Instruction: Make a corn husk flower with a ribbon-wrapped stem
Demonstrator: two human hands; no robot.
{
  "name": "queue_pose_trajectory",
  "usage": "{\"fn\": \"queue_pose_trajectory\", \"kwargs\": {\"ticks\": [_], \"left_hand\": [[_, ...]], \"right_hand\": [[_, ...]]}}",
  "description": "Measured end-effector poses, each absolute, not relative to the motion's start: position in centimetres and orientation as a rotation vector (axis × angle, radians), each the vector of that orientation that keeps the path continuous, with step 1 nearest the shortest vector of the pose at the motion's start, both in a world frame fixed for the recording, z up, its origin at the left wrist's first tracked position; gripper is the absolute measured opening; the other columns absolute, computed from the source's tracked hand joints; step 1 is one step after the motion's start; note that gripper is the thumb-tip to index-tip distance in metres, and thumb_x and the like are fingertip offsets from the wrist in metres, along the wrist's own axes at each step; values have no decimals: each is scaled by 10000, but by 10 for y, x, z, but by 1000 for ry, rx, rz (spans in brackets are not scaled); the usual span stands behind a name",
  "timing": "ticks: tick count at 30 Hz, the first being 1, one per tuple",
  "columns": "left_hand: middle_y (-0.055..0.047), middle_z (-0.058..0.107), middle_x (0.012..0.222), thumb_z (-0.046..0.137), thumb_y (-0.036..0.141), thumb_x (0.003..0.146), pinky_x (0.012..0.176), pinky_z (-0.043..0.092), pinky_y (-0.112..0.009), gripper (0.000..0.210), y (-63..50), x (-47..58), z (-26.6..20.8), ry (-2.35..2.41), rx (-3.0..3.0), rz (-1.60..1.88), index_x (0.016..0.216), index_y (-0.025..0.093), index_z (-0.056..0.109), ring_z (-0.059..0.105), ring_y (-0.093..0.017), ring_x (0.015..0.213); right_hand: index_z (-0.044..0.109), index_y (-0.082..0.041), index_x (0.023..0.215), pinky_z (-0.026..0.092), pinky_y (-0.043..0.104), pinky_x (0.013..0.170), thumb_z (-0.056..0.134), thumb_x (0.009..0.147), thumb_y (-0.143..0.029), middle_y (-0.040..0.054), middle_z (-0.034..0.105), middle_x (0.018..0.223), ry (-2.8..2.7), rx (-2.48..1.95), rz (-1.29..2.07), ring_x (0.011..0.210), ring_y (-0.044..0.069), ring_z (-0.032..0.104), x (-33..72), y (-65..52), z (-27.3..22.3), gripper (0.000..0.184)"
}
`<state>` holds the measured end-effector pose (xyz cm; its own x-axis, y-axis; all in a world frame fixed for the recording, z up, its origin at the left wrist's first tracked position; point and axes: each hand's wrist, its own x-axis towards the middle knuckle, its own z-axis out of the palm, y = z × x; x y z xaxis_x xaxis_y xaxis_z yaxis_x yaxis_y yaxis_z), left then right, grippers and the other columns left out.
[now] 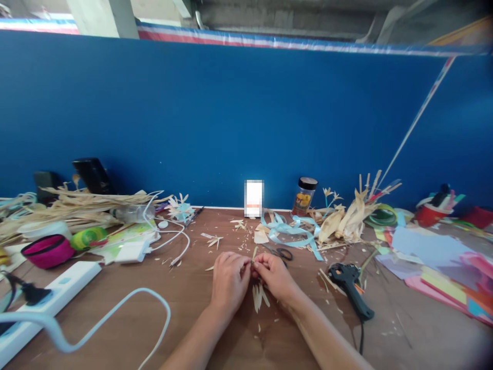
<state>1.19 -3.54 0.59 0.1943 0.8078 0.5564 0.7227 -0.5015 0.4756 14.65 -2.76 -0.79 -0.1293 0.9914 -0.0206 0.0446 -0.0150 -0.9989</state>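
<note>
My left hand (230,280) and my right hand (275,275) meet at the middle of the table, fingertips pinched together. Between them is a small pale strip of dried husk (254,253), its tip poking up above the fingers. What else the fingers cover is hidden. Just below the hands lie several cut husk pieces (260,299), shaped like petals. Black-handled scissors (284,253) rest behind my right hand, partly covered by it. Pale blue ribbon (290,234) lies in loose loops beyond them.
A black glue gun (350,290) lies at the right with its cord. Dried husks (346,221) and a jar (304,196) stand behind; coloured paper (427,257) is far right. At the left are a white power strip (50,308), a cable (146,292) and a husk pile (73,208).
</note>
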Motion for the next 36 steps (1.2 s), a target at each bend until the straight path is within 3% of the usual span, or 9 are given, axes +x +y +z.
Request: {"fn": "queue_pose_trajectory", "kwargs": {"ticks": [6,17,22,27,36], "left_hand": [[-43,633,679,481,247,749,686,391,-314,193,-35,13,4,1467,2146,1180,730,207,669,519,-198,756],[-28,627,692,534,242,666,669,419,-273,148,-31,15,0,1509,1808,1255,663,173,666,553,-174,739],[-23,599,667,543,258,662,628,407,-263,123,-35,15,1,1632,1879,1276,631,180,632,536,-164,701],[-17,598,678,514,182,682,702,396,-288,85,-38,16,9,1472,2103,1369,647,192,591,506,-174,761],[-33,596,708,509,274,718,672,422,-281,141,-33,17,4,1255,1816,1251,683,165,591,541,-170,729]], "right_hand": [[549,-172,727,418,235,577,475,761,-249,12,594,666,-1478,-1178,1089,625,138,558,146,-28,-10,113],[558,-172,703,384,218,583,447,771,-216,7,598,667,-1653,-1292,677,624,130,532,140,-36,-5,138],[543,-159,689,370,199,499,483,754,-276,-1,574,606,-1499,-1223,935,543,111,509,139,-32,-6,147],[507,-158,660,309,179,414,541,704,-318,-40,511,496,-1247,-1169,1236,413,70,418,141,-29,-5,170],[502,-153,700,315,173,437,553,707,-321,-48,501,512,-1241,-1114,1276,434,59,416,147,-26,-4,176]]}}
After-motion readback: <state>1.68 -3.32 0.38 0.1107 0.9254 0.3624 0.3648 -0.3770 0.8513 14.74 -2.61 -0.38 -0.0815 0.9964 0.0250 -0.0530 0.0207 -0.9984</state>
